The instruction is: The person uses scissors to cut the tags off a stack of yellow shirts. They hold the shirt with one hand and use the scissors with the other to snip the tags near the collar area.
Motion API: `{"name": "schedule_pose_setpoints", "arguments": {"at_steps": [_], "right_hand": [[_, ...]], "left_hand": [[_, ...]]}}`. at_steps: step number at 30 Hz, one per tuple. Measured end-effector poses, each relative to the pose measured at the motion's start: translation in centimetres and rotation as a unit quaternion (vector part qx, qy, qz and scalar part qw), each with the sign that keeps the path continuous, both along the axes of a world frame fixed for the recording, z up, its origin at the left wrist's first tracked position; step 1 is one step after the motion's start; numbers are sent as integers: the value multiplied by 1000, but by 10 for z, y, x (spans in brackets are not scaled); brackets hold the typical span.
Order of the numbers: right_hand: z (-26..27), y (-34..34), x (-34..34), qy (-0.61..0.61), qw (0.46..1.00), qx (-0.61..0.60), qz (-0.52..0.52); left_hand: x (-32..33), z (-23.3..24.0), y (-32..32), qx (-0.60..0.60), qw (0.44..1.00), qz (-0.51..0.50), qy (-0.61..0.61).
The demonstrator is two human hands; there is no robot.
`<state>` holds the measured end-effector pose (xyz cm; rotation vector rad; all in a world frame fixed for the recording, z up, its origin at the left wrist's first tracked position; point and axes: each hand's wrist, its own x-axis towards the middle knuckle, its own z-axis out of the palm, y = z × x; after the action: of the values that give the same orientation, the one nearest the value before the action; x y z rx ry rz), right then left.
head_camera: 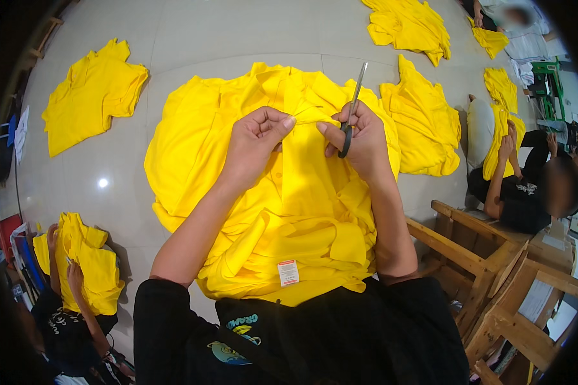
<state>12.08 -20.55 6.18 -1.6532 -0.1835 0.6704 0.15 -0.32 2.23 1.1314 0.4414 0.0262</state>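
A yellow collared shirt (pixel 313 159) lies bunched in front of me, its buttoned placket facing up. My left hand (pixel 260 137) pinches a fold of the yellow cloth near the collar between thumb and fingers. Just to the right, my right hand (pixel 359 134) grips a pair of scissors (pixel 357 91) with dark handles, the metal blades pointing up and away from me. Its thumb and fingers also sit at the edge of the same fold. A white care label (pixel 288 273) with printed writing shows on the cloth close to my body.
More yellow shirts lie on the tiled floor (pixel 197 33), one at the left (pixel 94 94) and one at the right (pixel 419 120). Co-workers sit on both sides handling yellow garments. A wooden frame (pixel 462 240) stands close by my right arm.
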Motion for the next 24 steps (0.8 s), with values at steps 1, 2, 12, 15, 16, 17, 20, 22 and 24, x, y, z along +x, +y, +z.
{"name": "schedule_pose_setpoints", "arguments": {"at_steps": [1,2,12,15,16,17,20,22,24], "right_hand": [[2,2,1,-6,1000,-4,-4],[5,4,1,-3,1000,-8,-6],[25,4,-18,-73,992,-35,-96],[37,-15,-34,-10,1000,6,-16],[42,-22,-40,22,999,19,27],[46,-23,-50,60,997,46,33],[50,-22,-79,158,979,115,56],[47,-21,-88,208,966,130,77],[41,-17,-91,216,967,111,79]], "left_hand": [[1,0,2,8,1000,-1,0],[3,1,2,10,1000,7,0],[4,2,2,-52,998,18,8],[2,5,2,-12,1000,25,4],[2,5,2,4,1000,24,2],[2,4,2,0,1000,22,-10],[1,2,0,4,999,19,-40],[1,5,-2,18,998,20,-52],[1,6,-3,19,998,18,-60]]}}
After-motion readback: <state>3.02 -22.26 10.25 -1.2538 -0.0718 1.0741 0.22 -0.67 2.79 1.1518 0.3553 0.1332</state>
